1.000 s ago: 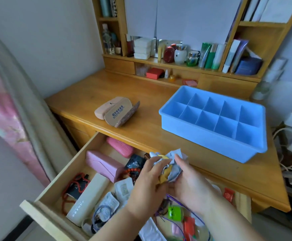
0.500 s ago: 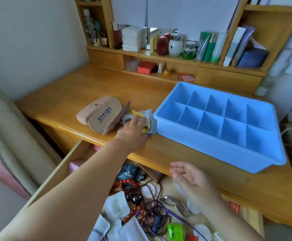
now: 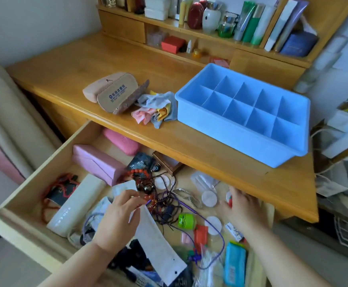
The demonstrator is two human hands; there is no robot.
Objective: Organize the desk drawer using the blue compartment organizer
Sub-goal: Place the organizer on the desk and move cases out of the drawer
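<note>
Back from the desktop, where the crumpled cloths (image 3: 155,108) now lie beside the empty blue compartment organizer (image 3: 245,112), our left hand (image 3: 119,219) and right hand (image 3: 242,206) hover relaxed, grasping nothing, over the cluttered drawer (image 3: 34,179), so sorting has barely begun.

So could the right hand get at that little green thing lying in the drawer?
Probably yes. The right hand hovers open over the drawer, just beside the green thing, which lies uncovered, with only a purple cord looping near it.
</note>
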